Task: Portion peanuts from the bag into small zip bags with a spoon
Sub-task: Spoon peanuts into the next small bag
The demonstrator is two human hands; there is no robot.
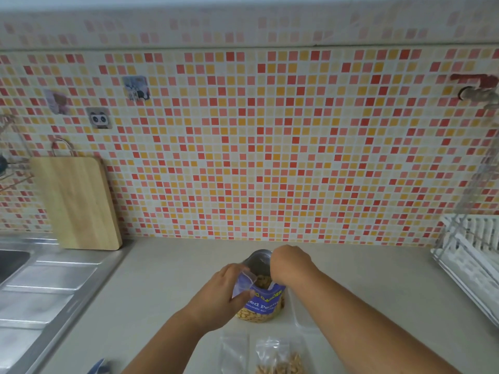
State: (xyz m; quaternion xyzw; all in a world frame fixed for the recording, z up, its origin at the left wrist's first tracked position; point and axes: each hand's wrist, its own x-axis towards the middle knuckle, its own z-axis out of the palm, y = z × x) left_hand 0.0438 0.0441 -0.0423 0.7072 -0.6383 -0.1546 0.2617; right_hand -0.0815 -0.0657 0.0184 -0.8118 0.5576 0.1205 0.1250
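Note:
The peanut bag [266,300], blue-labelled with a clear bottom full of peanuts, stands upright on the counter with its silver-lined mouth open. My left hand [224,290] grips the left edge of the mouth. My right hand [291,265] is closed over the right edge, fingers pointing down into the opening. No spoon shows in view. Nearer to me lie two small clear zip bags, one empty [233,352] and one holding peanuts [280,360].
A steel sink and drainboard [40,287] fill the left. A wooden cutting board [75,203] leans on the tiled wall. A white dish rack [475,263] stands at the right. A blue object [100,367] lies at the bottom left.

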